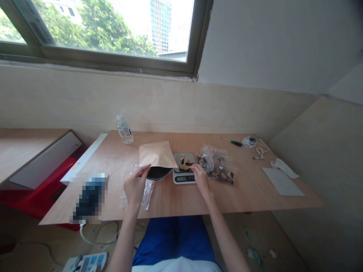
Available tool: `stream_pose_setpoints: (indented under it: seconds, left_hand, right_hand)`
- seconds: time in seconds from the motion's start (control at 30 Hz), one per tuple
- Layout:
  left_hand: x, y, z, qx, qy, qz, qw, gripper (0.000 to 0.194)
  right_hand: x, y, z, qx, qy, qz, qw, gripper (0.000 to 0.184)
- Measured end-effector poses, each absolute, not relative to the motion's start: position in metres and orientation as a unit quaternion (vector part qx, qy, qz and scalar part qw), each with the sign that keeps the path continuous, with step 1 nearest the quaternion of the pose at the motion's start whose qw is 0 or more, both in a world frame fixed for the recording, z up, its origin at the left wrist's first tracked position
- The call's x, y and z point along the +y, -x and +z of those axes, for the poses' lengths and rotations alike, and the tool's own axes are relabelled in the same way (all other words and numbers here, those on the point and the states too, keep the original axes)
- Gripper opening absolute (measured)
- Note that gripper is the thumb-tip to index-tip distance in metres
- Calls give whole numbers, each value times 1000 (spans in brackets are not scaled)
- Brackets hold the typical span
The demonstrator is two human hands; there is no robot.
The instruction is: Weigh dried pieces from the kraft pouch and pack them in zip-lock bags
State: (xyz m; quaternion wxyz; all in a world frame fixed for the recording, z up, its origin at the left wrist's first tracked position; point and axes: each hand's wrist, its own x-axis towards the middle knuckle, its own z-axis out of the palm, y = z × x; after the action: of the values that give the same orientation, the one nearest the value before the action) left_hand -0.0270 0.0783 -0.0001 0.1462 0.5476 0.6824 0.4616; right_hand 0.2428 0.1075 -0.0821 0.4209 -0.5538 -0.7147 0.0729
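Left hand [135,186] half-closed at kraft bag [157,154], right hand [200,178] curled over scale [184,178], neither grip clear, bench's near edge [181,211] close by

Right hand [201,178] being hemmed by zip bags [219,168], left hand [136,187] being cut off by a digital scale [184,169], counter's front strip [172,200] being left passable

A kitchen scale [184,177] is sitting on a wooden table [176,198] between a paper bag [157,155], draped over a bowl [159,173] on its left, and zip bags [222,172] on its right. A water bottle [124,130] is standing toward the far left edge, a screwdriver [232,142] is lying far right, and a sheet of paper [283,182] is resting near the right end.
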Motion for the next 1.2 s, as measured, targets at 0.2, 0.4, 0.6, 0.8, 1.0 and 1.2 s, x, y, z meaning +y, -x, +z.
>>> stream_pose_setpoints:
  seconds: [0.2,0.4,0.6,0.8,1.0,1.2]
  left_hand:
    - [78,28,0,684,-545,463,146,20]
    - [77,27,2,679,-548,464,149,19]
    - [78,26,1,683,-546,461,151,18]
    - [78,26,2,685,-542,462,155,17]
    - [79,28,1,685,-544,459,154,18]
    - [78,25,-1,678,-549,463,156,18]
  right_hand:
    - [113,-249,-81,-711,560,87,416,29]
    - [114,-251,-69,-686,561,96,453,27]
    - [148,-254,-52,-620,582,135,508,24]
    - [182,-245,-51,-624,562,199,506,25]
    - [156,-240,-58,-619,563,198,510,27]
    - [139,-243,-56,-624,563,184,510,28]
